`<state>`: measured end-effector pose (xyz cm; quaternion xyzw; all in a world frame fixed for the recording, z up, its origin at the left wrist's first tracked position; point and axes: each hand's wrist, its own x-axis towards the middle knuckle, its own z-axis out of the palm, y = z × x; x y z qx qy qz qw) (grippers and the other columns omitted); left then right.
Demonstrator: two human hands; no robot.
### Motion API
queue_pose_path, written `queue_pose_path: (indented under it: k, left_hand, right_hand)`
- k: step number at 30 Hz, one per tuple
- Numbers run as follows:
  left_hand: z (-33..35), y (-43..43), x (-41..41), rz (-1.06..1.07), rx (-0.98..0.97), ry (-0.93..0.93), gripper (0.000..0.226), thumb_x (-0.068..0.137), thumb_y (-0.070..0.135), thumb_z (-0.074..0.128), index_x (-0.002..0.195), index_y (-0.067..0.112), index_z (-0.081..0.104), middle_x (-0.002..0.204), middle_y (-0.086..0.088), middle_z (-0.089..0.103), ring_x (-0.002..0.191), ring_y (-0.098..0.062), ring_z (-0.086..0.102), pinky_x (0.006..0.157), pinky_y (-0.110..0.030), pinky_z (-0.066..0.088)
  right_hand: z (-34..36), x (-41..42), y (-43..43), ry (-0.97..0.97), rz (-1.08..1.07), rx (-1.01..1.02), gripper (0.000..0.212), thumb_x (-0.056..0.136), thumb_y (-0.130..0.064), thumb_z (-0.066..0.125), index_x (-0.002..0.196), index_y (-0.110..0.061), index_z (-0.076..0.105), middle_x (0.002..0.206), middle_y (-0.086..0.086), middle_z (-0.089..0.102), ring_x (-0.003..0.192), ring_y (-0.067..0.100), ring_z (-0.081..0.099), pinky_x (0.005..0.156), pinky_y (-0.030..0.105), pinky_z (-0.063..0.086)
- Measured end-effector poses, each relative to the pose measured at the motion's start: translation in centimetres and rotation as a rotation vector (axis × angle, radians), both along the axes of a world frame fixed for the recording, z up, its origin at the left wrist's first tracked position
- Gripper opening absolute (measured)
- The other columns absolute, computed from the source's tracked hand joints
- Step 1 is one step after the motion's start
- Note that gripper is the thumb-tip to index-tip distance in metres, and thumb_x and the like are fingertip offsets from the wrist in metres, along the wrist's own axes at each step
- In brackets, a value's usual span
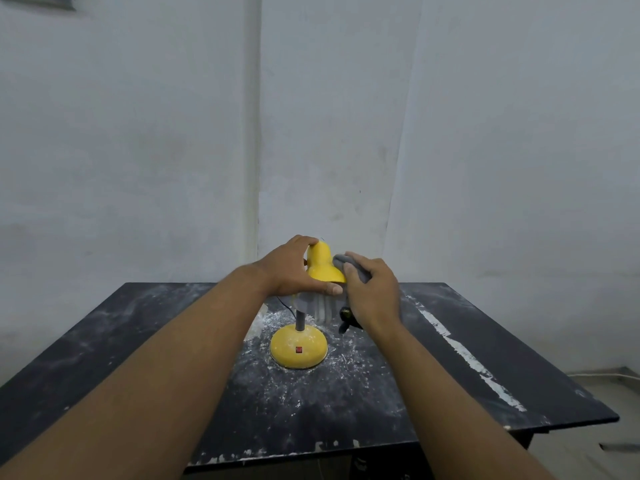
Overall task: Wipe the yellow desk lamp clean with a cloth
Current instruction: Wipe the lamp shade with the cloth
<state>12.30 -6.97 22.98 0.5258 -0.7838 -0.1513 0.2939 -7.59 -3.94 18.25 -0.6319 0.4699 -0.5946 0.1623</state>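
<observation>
Pale, scuffed walls [173, 133] meet in a corner behind a black desk [104, 334] strewn with white powder [311, 386]. At the desk's middle stands the yellow lamp [323, 266], its round base [298, 346] sitting in the thickest of the powder and speckled with it.

Wiping looks to be under way on the shade, with the base seemingly not yet done. The left hand [291, 268] steadies the shade: its fingers [304, 240] curl over the crown while the thumb reaches under the lower rim, so the shade is clasped between them. The right hand [374, 292] holds a bunched grey cloth [341, 260] against the shade's right side, fingers [356, 256] curled round the wad and the thumb pinching it from below.

Next, I judge, the cloth needs to be drawn round the shade with light pressure while the left hand keeps the neck from swinging. After that it should go down to the stem and the dusty base, taking care around the red switch [299, 349].
</observation>
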Motion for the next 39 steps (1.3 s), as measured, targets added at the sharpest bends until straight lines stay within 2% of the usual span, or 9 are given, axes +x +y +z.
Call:
queue_pose_path:
  k: [4,7,10,14,19,24,28,33,39]
  left_hand:
    - [0.0,0.1,0.4,-0.015,-0.008,0.032,0.116,0.073,0.058,0.095,0.166,0.023,0.033,0.168,0.006,0.037,0.135,-0.016,0.053,0.099,-0.029,0.048]
    - [0.0,0.3,0.2,-0.009,0.003,0.024,0.12,0.071,0.057,0.096,0.166,0.023,0.031,0.168,0.006,0.036,0.136,-0.017,0.053,0.099,-0.03,0.047]
    - [-0.1,0.4,0.0,-0.009,0.008,0.017,0.123,0.07,0.059,0.096,0.167,0.024,0.029,0.169,0.006,0.034,0.141,-0.021,0.054,0.099,-0.032,0.048]
    - [-0.1,0.4,0.4,-0.01,0.007,0.039,0.119,0.072,0.057,0.095,0.166,0.024,0.031,0.169,0.006,0.035,0.141,-0.02,0.053,0.097,-0.029,0.047]
    - [-0.2,0.5,-0.1,-0.001,0.002,-0.004,0.126,0.068,0.063,0.095,0.167,0.024,0.029,0.17,0.006,0.032,0.142,-0.022,0.054,0.102,-0.034,0.049]
    - [-0.3,0.4,0.4,0.002,0.011,0.031,0.123,0.069,0.062,0.095,0.166,0.025,0.031,0.169,0.007,0.034,0.137,-0.02,0.055,0.096,-0.031,0.048]
    - [-0.3,0.6,-0.1,-0.002,0.002,0.013,0.123,0.07,0.06,0.095,0.167,0.024,0.029,0.17,0.006,0.032,0.141,-0.022,0.054,0.098,-0.031,0.046]
    - [-0.3,0.4,0.3,-0.009,0.01,0.047,0.119,0.071,0.058,0.095,0.166,0.026,0.031,0.169,0.006,0.034,0.14,-0.021,0.053,0.096,-0.03,0.048]
    - [-0.4,0.4,-0.1,-0.003,0.005,0.03,0.124,0.069,0.064,0.094,0.167,0.027,0.029,0.17,0.008,0.032,0.14,-0.022,0.055,0.098,-0.033,0.048]
  right_hand:
    - [0.1,0.8,1.0,0.113,0.14,-0.195,0.028,0.106,-0.024,0.067,0.125,-0.04,0.08,0.108,-0.014,0.062,0.104,0.006,0.066,0.085,0.023,0.057]
    - [-0.2,0.8,-0.1,-0.027,0.1,-0.1,0.026,0.106,-0.027,0.065,0.115,-0.047,0.08,0.112,-0.015,0.069,0.107,0.003,0.068,0.094,0.027,0.059]
    - [-0.1,0.6,-0.8,-0.122,0.076,0.028,0.025,0.105,-0.03,0.063,0.114,-0.04,0.084,0.119,-0.015,0.076,0.114,0.002,0.069,0.103,0.036,0.06]
    - [-0.5,0.5,0.1,0.025,0.107,-0.131,0.026,0.107,-0.027,0.066,0.121,-0.044,0.079,0.113,-0.015,0.067,0.109,0.001,0.066,0.09,0.017,0.055]
    - [-1.2,-0.1,-1.0,-0.137,0.065,0.049,0.024,0.107,-0.028,0.064,0.121,-0.033,0.082,0.121,-0.014,0.076,0.116,0.003,0.069,0.105,0.034,0.058]
    - [-1.2,0.3,-0.7,-0.063,0.072,-0.079,0.025,0.107,-0.028,0.066,0.128,-0.033,0.079,0.118,-0.013,0.07,0.112,0.002,0.068,0.095,0.021,0.055]
    - [-1.3,0.5,-1.7,-0.203,0.107,0.076,0.026,0.105,-0.031,0.062,0.118,-0.034,0.084,0.118,-0.013,0.08,0.115,0.006,0.072,0.102,0.041,0.062]
    - [-1.6,1.0,-0.8,-0.163,0.087,-0.061,0.024,0.107,-0.028,0.065,0.126,-0.033,0.079,0.12,-0.014,0.071,0.116,0.004,0.069,0.099,0.03,0.058]
    - [-2.1,0.0,-1.9,-0.313,0.172,0.126,0.026,0.107,-0.02,0.064,0.114,-0.03,0.086,0.118,-0.013,0.082,0.119,0.009,0.073,0.107,0.046,0.06]
